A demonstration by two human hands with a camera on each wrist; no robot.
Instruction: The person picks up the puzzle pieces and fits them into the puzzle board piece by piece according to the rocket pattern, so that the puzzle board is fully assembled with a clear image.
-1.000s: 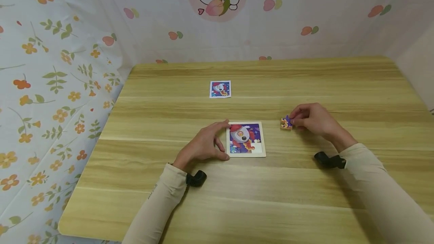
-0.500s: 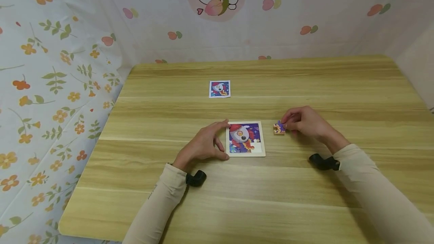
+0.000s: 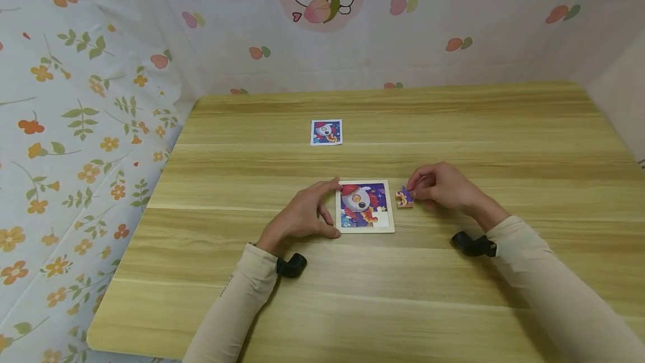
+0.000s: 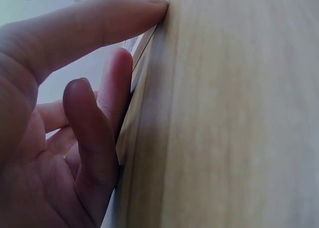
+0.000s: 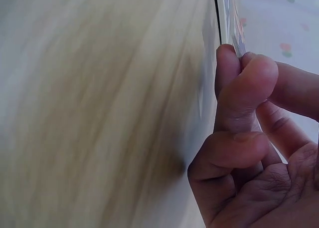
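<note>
A small framed jigsaw puzzle [image 3: 356, 213] with a rocket picture lies flat on the table, showing a pale gap at its lower right. My left hand [image 3: 304, 212] holds the frame at its left side, index finger at the upper corner and thumb at the lower one. In the left wrist view the thumb [image 4: 99, 21] reaches the frame's edge. Just right of the frame, my right hand [image 3: 443, 188] pinches a purple and orange puzzle piece [image 3: 403, 199] between thumb and fingers. The right wrist view shows this piece [image 5: 238, 44] edge-on at the fingertips.
A small picture card [image 3: 326, 133] with the same rocket design lies behind the puzzle on the wooden table [image 3: 242, 167]. A patterned white curtain [image 3: 216, 49] hangs behind the table, and a flowered cloth [image 3: 90, 144] hangs at the left.
My right hand has moved left and slightly toward me, bringing the puzzle piece close to the frame's right edge. The left hand and the frame have stayed in place.
</note>
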